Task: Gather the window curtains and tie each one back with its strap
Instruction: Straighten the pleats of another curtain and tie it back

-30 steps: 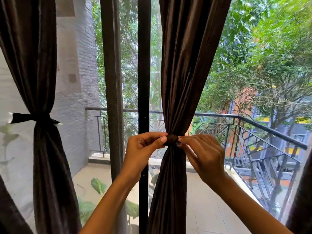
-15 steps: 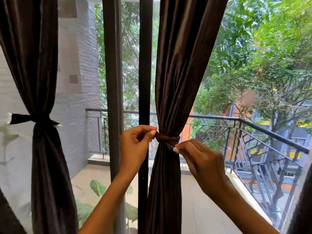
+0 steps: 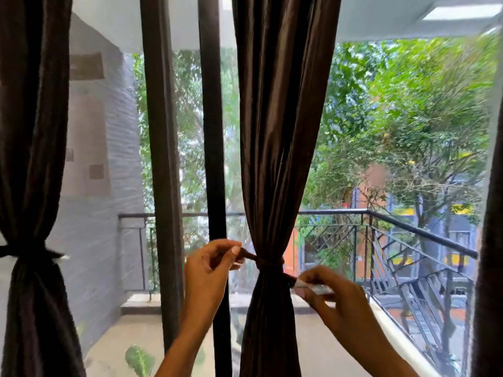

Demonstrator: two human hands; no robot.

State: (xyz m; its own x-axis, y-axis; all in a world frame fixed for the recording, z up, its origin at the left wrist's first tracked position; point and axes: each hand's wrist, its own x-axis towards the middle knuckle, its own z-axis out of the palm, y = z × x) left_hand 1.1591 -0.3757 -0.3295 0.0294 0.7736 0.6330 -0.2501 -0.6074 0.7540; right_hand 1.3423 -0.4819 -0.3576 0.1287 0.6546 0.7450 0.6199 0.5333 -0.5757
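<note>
Nearest the camera, two bare forearms reach up to the middle curtain (image 3: 275,159), a dark brown one gathered into a narrow waist where its strap (image 3: 269,263) is wound around it. The left hand (image 3: 209,270) has thumb and forefinger pinched together on the strap's left end, which runs taut from the knot; the right hand (image 3: 330,297) sits lower and just to the right, its fingers (image 3: 310,277) clamped on the other end, where a pale strip shows (blurred — no writing can be read on it). At the left edge hangs the left curtain (image 3: 32,159), already cinched by its tie (image 3: 30,253), with the ends sticking out sideways. Between the two curtains stand two dark upright window bars (image 3: 160,159). A large green leaf (image 3: 138,360) lies low beyond the glass. Further out — a balcony railing (image 3: 408,229) of black metal, a grey brick wall (image 3: 109,186) on the left, then trees (image 3: 408,118) and orange and blue buildings behind them.
</note>
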